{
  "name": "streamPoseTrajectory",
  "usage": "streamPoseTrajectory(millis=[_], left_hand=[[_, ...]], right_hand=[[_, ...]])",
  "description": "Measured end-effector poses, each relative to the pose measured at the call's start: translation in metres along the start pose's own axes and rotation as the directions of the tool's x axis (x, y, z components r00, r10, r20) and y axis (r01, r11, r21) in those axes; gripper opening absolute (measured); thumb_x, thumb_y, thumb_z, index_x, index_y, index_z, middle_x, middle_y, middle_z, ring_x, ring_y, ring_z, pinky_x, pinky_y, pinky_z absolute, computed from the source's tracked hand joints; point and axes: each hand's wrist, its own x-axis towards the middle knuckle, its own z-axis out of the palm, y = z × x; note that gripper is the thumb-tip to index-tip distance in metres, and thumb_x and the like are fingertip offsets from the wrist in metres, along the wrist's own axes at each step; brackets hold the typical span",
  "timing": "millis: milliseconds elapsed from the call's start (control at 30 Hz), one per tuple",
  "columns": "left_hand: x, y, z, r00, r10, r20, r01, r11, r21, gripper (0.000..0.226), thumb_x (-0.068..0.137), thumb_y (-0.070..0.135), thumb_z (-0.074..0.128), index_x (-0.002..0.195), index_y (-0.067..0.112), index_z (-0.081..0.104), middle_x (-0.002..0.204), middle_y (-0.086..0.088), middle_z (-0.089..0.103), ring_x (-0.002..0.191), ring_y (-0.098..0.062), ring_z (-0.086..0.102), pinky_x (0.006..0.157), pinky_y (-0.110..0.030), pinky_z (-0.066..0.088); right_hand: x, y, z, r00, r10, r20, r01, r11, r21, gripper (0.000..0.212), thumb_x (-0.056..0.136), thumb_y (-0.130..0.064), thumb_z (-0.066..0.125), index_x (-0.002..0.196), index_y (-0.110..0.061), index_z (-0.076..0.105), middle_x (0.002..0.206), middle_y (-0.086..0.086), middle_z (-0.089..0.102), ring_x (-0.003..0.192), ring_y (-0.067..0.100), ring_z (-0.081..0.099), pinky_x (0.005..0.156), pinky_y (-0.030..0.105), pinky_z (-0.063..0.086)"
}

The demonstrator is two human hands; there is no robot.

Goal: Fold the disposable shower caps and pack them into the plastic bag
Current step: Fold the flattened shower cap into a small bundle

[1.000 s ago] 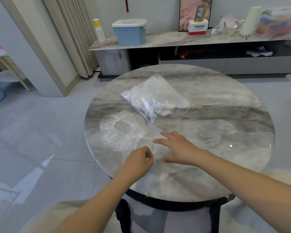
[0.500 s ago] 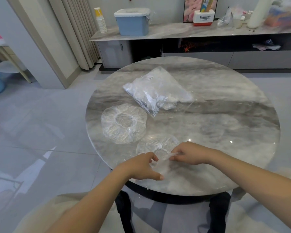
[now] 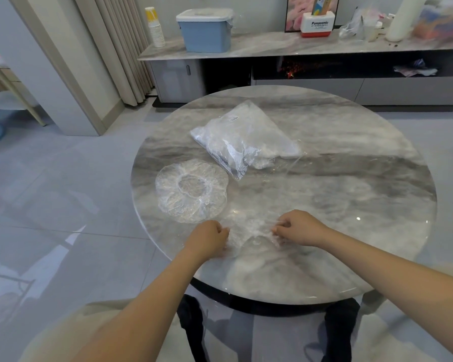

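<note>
Both hands are now gripping the near shower cap at opposite edges: the left hand and the right hand are each pinching the thin film with curled fingers, where a second ago the right hand was lying flat and spread over it. The cap is being drawn taut between the two grips, just above the near part of the surface; this is judged to be the opening of the first fold. A second shower cap is lying untouched and fully open just to the left, and the plastic bag is resting farther back, well apart from both hands, already holding some white contents. Packing is judged not yet begun for either loose cap.
</note>
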Motion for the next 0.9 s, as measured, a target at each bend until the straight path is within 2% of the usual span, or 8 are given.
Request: streamPoseTrajectory(millis=[167,333,467,567,633,733,800,900], left_hand=[[0.008,-0.005,0.016,0.973,0.098,-0.208,-0.048,0.971,0.236,0.031,0.102,0.033,0.032,0.092,0.01,0.05,0.078,-0.004,0.057,0.068,-0.019,0.054,0.062,-0.029,0.043],[0.016,-0.014,0.027,0.969,0.126,-0.214,-0.026,0.908,0.418,0.032,0.103,0.033,0.027,0.104,0.008,0.046,0.08,-0.005,0.058,0.071,-0.022,0.057,0.057,-0.028,0.037],[0.016,-0.015,0.03,0.948,0.218,-0.234,-0.016,0.762,0.647,0.036,0.104,0.037,0.021,0.118,0.01,0.04,0.075,0.002,0.053,0.065,-0.018,0.054,0.043,-0.024,0.022],[0.015,-0.013,0.03,0.929,0.235,-0.286,-0.003,0.777,0.629,0.037,0.102,0.039,0.025,0.121,0.01,0.039,0.099,-0.001,0.057,0.08,-0.016,0.059,0.051,-0.023,0.031],[0.016,-0.013,0.03,0.893,0.265,-0.363,-0.007,0.816,0.578,0.032,0.099,0.036,0.04,0.114,0.009,0.044,0.101,-0.004,0.054,0.084,-0.018,0.055,0.058,-0.024,0.034],[0.012,-0.004,0.03,0.821,0.346,-0.454,-0.114,0.879,0.464,0.027,0.075,0.02,0.074,0.087,0.004,0.056,0.08,-0.01,0.055,0.066,-0.023,0.053,0.049,-0.028,0.038],[0.004,0.004,0.031,0.784,0.422,-0.455,-0.211,0.871,0.444,0.025,0.068,0.014,0.078,0.08,0.005,0.057,0.074,-0.01,0.054,0.061,-0.024,0.052,0.047,-0.029,0.04],[-0.013,0.018,0.036,0.844,0.415,-0.341,-0.288,0.885,0.365,0.022,0.087,0.022,0.059,0.103,0.007,0.057,0.097,-0.008,0.055,0.086,-0.024,0.054,0.067,-0.03,0.043]], right_hand=[[0.004,0.005,0.012,0.985,0.106,-0.133,-0.105,0.994,0.011,0.027,0.093,-0.029,0.055,0.07,-0.019,0.048,0.071,-0.002,0.06,0.075,0.02,0.062,0.059,0.027,0.04],[0.003,0.004,0.017,0.979,0.09,-0.182,-0.136,0.956,-0.261,0.019,0.099,-0.031,0.041,0.091,-0.015,0.039,0.082,0.001,0.053,0.075,0.021,0.048,0.057,0.031,0.032],[0.004,0.005,0.019,0.98,0.068,-0.189,-0.126,0.941,-0.315,0.019,0.101,-0.032,0.036,0.098,-0.013,0.037,0.078,-0.001,0.049,0.071,0.021,0.049,0.055,0.03,0.033],[0.004,0.006,0.018,0.977,0.012,-0.211,-0.086,0.934,-0.345,0.022,0.099,-0.031,0.041,0.113,-0.015,0.043,0.107,0.002,0.05,0.086,0.021,0.054,0.064,0.03,0.04],[0.004,0.006,0.016,0.977,0.025,-0.21,-0.094,0.941,-0.325,0.022,0.098,-0.031,0.043,0.112,-0.016,0.047,0.111,0.001,0.05,0.091,0.02,0.055,0.066,0.029,0.041],[0.0,0.005,0.011,0.977,0.138,-0.161,-0.181,0.937,-0.298,0.015,0.094,-0.028,0.045,0.09,-0.015,0.052,0.096,0.002,0.063,0.079,0.019,0.057,0.056,0.026,0.037],[-0.003,0.005,0.01,0.969,0.218,-0.113,-0.24,0.939,-0.248,0.013,0.088,-0.024,0.05,0.078,-0.017,0.052,0.085,0.006,0.068,0.069,0.018,0.055,0.05,0.024,0.033],[-0.007,0.006,0.012,0.956,0.29,-0.048,-0.294,0.947,-0.126,0.018,0.082,-0.022,0.055,0.064,-0.018,0.054,0.071,0.004,0.067,0.064,0.016,0.056,0.055,0.024,0.039]])
